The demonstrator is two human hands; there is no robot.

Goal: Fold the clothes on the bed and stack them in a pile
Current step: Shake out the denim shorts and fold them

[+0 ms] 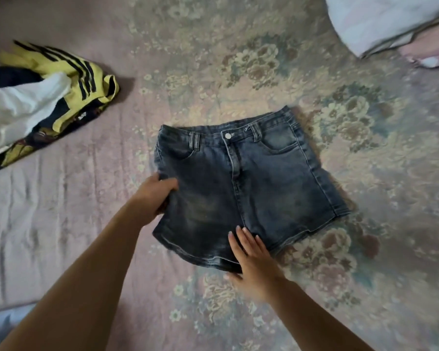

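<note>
Two hands meet your flat dark-blue denim shorts (249, 183) on the floral bed (365, 173): left hand (157, 196) pinches the left side seam, nearer the fold's fly-line axis, right hand (251, 259) presses the hem flat-fingered.

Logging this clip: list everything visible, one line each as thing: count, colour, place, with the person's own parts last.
denim shorts: one, dark blue, spread flat at the centre of the bed, waistband away from the person.
heap of unfolded clothes: one heap, yellow with black stripes, white and dark navy pieces, left edge.
bedspread: one, pale pink with a faded floral pattern, under everything.
pillows: two or so, white and pink, top right corner.
left hand: one, grips the left side seam of the shorts.
right hand: one, fingers straight, pressing flat on the shorts' lower hem.
</note>
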